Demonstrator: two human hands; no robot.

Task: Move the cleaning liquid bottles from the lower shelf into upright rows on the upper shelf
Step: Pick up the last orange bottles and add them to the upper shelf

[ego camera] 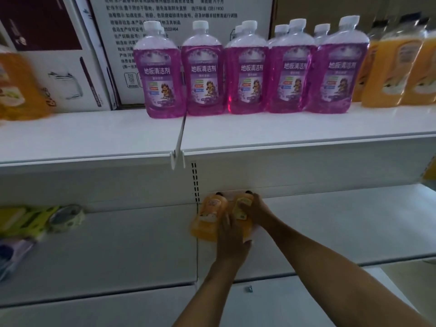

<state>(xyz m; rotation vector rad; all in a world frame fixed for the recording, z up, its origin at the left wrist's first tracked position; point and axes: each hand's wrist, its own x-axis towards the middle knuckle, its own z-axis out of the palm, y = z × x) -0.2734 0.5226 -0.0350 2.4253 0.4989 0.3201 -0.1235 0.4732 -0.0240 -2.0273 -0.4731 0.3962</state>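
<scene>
Your left hand (232, 241) grips the near end of the left orange bottle (210, 215) and your right hand (256, 210) grips the right one (240, 208), both lying on the lower shelf (330, 220), below upright purple bottles (246, 74) on the upper shelf (94, 133).

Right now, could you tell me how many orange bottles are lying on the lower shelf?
2: the left orange bottle under the left hand, the right orange bottle gripped by the right hand. None looks hidden.

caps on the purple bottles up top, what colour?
White, on every purple bottle in the head view.
</scene>
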